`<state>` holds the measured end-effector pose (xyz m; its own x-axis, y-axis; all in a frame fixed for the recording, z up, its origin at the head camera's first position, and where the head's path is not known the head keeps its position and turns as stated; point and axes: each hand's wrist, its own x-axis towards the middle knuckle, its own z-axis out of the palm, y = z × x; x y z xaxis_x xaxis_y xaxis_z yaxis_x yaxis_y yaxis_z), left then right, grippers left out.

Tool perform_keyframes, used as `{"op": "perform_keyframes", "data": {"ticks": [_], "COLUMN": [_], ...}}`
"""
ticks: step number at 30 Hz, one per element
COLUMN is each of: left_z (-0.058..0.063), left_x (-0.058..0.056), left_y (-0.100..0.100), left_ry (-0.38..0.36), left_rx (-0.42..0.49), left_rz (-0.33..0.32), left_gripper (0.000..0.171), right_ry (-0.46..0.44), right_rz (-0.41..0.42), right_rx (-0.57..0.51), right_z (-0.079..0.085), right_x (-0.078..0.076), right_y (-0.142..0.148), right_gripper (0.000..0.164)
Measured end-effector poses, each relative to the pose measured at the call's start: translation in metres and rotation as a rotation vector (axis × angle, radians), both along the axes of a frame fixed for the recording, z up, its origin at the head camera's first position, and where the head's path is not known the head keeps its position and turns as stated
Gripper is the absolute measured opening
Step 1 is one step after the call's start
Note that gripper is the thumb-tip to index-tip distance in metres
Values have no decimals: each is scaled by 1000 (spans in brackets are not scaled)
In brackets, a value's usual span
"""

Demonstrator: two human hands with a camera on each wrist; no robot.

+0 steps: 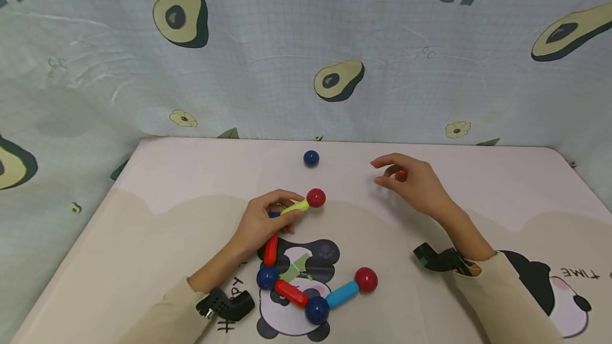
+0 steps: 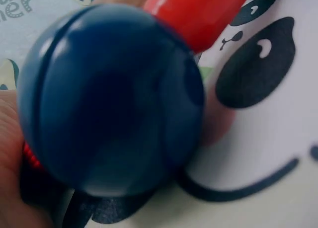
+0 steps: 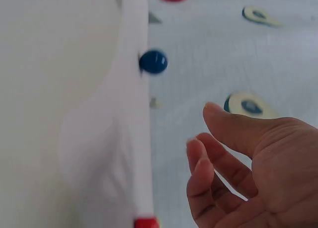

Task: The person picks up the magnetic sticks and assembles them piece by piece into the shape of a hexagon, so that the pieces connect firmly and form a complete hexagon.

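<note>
In the head view my left hand [image 1: 268, 219] grips a yellow-green rod [image 1: 295, 207] tipped with a red ball [image 1: 316, 197]. A blue ball [image 1: 274, 215] shows partly under its fingers, at the rod's other end. From there a bent chain runs toward me: a red rod [image 1: 270, 250], a blue ball [image 1: 267, 277], another red rod [image 1: 292, 293], a blue ball [image 1: 317, 310], a light blue rod [image 1: 343, 294] and a red ball [image 1: 366, 280]. A blue ball [image 2: 109, 99] fills much of the left wrist view. My right hand [image 3: 248, 173] hovers empty, fingers loosely bent, thumb apart.
A loose blue ball [image 1: 311, 158] lies near the table's far edge. Something small and red [image 1: 400, 175] shows through the gap in my right hand's fingers, mostly hidden. The white table [image 1: 191, 174] bears panda prints, and an avocado-print sheet [image 1: 268, 25] hangs behind it.
</note>
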<state>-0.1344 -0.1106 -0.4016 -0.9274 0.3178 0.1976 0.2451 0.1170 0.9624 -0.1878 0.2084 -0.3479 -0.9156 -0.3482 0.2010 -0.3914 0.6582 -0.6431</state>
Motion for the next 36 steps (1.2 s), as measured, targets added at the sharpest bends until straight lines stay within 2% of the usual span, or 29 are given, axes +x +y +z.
{"op": "perform_keyframes", "data": {"ticks": [4, 10, 13, 21, 29, 36], "left_z": [0, 0, 0, 0, 1, 2], "left_x": [-1, -1, -1, 0, 0, 1], "left_y": [-2, -2, -1, 0, 0, 0], "left_ry": [-17, -24, -22, -18, -20, -16], "left_rx": [-7, -17, -13, -11, 0, 12], "left_rz": [-4, -2, 0, 0, -16, -11], "left_gripper": [24, 25, 25, 24, 33, 39], "right_ry": [29, 121, 138, 105, 126, 69], "right_rz": [-95, -166, -189, -188, -184, -172], "right_rx": [39, 92, 103, 120, 135, 152], "right_z": [-6, -10, -13, -21, -25, -27], "right_x": [1, -1, -4, -6, -6, -6], "right_y": [25, 51, 60, 67, 64, 64], "right_gripper": [30, 27, 25, 22, 22, 24]}}
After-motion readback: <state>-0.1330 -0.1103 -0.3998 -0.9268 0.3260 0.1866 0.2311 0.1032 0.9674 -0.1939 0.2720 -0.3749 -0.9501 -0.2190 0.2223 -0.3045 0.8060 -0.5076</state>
